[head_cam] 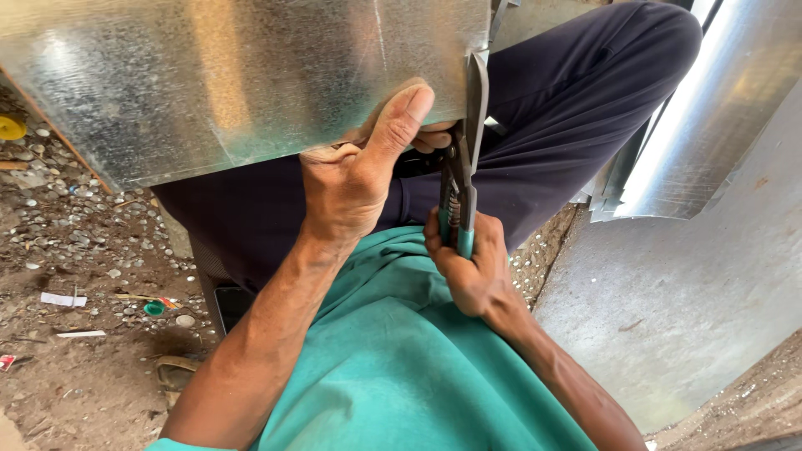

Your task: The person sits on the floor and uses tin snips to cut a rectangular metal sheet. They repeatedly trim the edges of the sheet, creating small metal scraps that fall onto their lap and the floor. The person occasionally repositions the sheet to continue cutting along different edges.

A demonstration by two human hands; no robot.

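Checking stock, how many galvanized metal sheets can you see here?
3: one sheet gripped by the left hand, one curved piece at right, one flat sheet below it. Others may be hidden.

Silver-grey galvanised sheet with fine crystalline spangle and pale glare streaks; snips dark grey steel with teal-green handle grips; shirt plain teal green; trousers plain dark navy; second curved sheet bright silver, white highlight band; slab dull mottled grey; ground brown earth speckled with small silvery discs; yellow cap; small green cap; white scraps
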